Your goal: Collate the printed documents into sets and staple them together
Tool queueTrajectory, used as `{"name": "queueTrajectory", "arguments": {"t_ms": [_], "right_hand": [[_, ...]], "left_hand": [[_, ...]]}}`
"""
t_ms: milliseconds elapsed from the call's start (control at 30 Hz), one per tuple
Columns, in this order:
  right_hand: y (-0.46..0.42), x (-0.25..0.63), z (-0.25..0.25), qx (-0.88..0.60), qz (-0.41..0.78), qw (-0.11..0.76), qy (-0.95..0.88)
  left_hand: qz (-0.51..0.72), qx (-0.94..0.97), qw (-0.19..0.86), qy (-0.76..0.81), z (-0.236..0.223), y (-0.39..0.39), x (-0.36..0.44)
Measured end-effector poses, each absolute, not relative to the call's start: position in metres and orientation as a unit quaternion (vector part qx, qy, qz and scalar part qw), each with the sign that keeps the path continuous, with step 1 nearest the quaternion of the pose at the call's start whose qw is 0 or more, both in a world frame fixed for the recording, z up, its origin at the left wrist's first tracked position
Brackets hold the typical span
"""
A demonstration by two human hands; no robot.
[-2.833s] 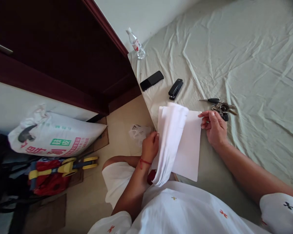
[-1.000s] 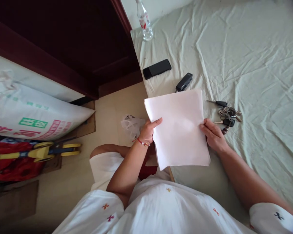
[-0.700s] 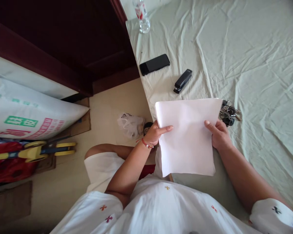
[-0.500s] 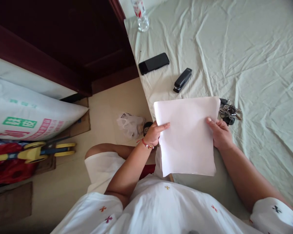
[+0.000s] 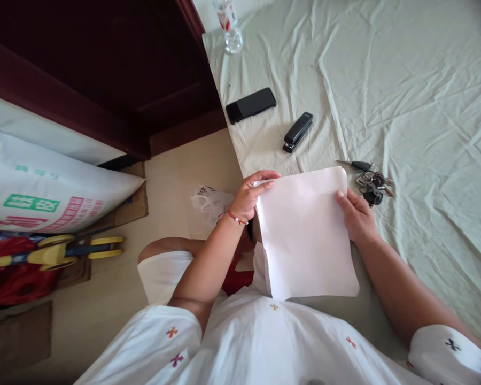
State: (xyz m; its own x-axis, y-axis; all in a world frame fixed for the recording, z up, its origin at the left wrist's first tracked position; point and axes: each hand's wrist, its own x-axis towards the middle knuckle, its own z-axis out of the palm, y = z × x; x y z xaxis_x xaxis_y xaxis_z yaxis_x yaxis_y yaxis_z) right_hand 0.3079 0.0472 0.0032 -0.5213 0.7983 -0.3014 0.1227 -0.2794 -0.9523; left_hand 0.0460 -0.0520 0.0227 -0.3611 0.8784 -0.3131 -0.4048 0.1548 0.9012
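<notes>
Blank white sheets of paper (image 5: 307,235) are held in front of my body, over the table's near edge. My left hand (image 5: 250,195) grips their upper left corner, thumb on top and fingers at the far edge. At the right edge, my right hand (image 5: 357,216) pinches the paper, its thumb on the face and its fingertips hidden beneath. Beyond the paper lies a black stapler (image 5: 297,131). A bunch of keys (image 5: 372,182) rests just past my right hand. How many sheets there are I cannot tell.
A black phone (image 5: 251,105) and a clear bottle (image 5: 232,35) stand or lie near the left edge of the cloth-covered table (image 5: 420,107). On the floor are a plastic bag (image 5: 208,203), a large white sack (image 5: 56,184) and a yellow-blue wheeled object (image 5: 60,254).
My left hand has slid up to the paper's top left corner, with its fingers now over the far edge. The paper has shifted slightly towards me and tilted, uncovering more of the keys.
</notes>
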Motion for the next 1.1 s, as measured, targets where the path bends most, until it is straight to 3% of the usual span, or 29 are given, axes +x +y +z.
{"name": "queueTrajectory", "arguments": {"t_ms": [400, 667, 900, 1100], "right_hand": [[0.051, 0.306, -0.008, -0.445, 0.591, 0.351, -0.574], [0.048, 0.306, 0.005, -0.434, 0.632, 0.314, -0.559], [0.044, 0.303, 0.009, -0.425, 0.652, 0.308, -0.547], [0.045, 0.304, 0.005, -0.426, 0.639, 0.314, -0.559]], "left_hand": [[0.589, 0.277, 0.503, 0.569, 0.012, -0.063, 0.045], [0.559, 0.384, 0.453, 0.578, 0.022, -0.064, 0.049], [0.643, 0.235, 0.501, 0.529, 0.024, -0.066, 0.057], [0.601, 0.25, 0.512, 0.561, 0.008, -0.078, 0.067]]}}
